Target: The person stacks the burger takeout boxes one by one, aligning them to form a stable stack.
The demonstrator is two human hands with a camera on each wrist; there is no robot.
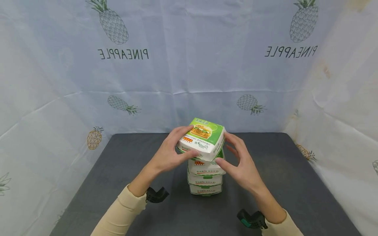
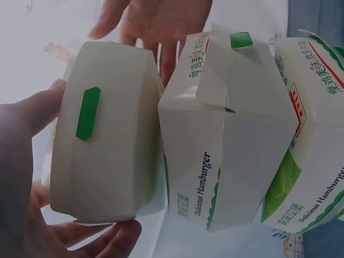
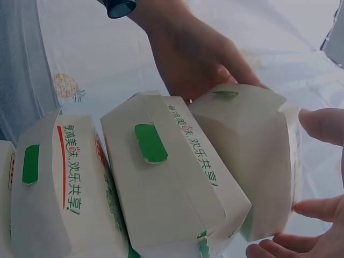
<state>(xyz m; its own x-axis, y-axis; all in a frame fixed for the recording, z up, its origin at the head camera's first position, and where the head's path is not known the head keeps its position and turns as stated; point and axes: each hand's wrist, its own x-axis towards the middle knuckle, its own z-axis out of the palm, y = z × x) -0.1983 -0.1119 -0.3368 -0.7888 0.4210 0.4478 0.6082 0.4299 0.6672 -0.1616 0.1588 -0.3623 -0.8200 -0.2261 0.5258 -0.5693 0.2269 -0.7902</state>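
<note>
A green-and-white paper hamburger box [image 1: 203, 136] is tilted at the top of a stack of three similar boxes [image 1: 205, 179]. My left hand [image 1: 169, 152] grips its left side, thumb along the front edge and fingers round the far side. In the left wrist view, the held box [image 2: 102, 129] shows a plain face with a green tab, close against the box below [image 2: 231, 129]. My right hand [image 1: 240, 164] is at the held box's right side, fingertips touching it. Its thumb is near the lower corner. The right wrist view shows these fingers [image 3: 317, 208] along the box edge.
The stack stands on a dark grey table [image 1: 141, 209]. A pale cloth [image 1: 206, 65] printed with pineapples hangs behind and at both sides. Black devices are strapped at the left wrist [image 1: 157, 195] and right wrist [image 1: 251, 219].
</note>
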